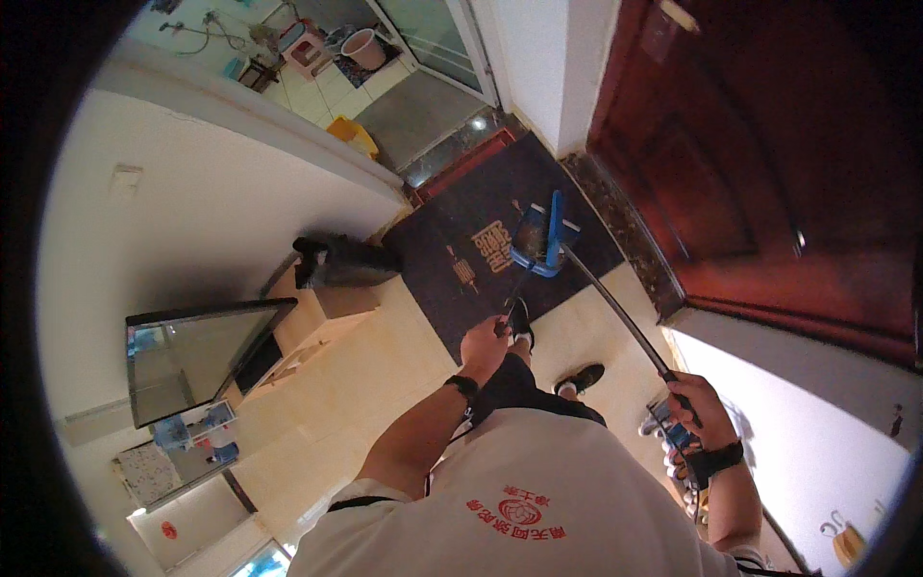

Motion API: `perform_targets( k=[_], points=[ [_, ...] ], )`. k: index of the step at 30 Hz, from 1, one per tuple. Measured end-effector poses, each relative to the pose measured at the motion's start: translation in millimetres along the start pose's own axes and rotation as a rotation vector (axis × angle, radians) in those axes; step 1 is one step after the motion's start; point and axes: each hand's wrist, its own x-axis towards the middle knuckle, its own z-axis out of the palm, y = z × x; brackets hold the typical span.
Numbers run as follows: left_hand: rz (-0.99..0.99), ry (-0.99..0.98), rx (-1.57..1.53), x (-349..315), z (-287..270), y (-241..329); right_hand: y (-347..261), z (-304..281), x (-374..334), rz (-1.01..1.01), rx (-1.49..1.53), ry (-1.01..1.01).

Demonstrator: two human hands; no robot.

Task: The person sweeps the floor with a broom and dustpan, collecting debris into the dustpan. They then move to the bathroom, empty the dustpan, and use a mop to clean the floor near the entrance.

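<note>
My right hand [707, 412] is closed around the dark grip of a long-handled broom [615, 308]. Its pole slants up and left to a narrow blue head lying across a blue dustpan [538, 267]. From the dustpan a thin dark rod runs back to my left hand [484, 346], which is closed around its end. Both tools are over a dark doormat [433, 250] with tan printing. Whatever lies in the pan is too small to make out.
A dark red door [760, 163] stands at the right, and shoes [673, 447] sit near my right forearm. To the left are a television [207, 356], a wooden cabinet [322, 313] and a black bag [341, 262]. Beyond a raised threshold, a yellow basin [353, 137] and pink bucket [362, 50] stand.
</note>
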Motion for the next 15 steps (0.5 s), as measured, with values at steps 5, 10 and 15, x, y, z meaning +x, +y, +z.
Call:
perform_targets(
  k=[5, 10, 15],
  points=[
    [-0.068, 0.032, -0.119, 80, -63, 5, -69, 73, 47, 0.002, -0.057, 0.034],
    [-0.14, 0.12, -0.178, 161, -132, 1, -140, 139, 96, -0.118, -0.158, -0.016],
    [-0.199, 0.252, -0.225, 258, -182, -1, -218, 178, 149, -0.117, -0.148, -0.113]
  ],
)
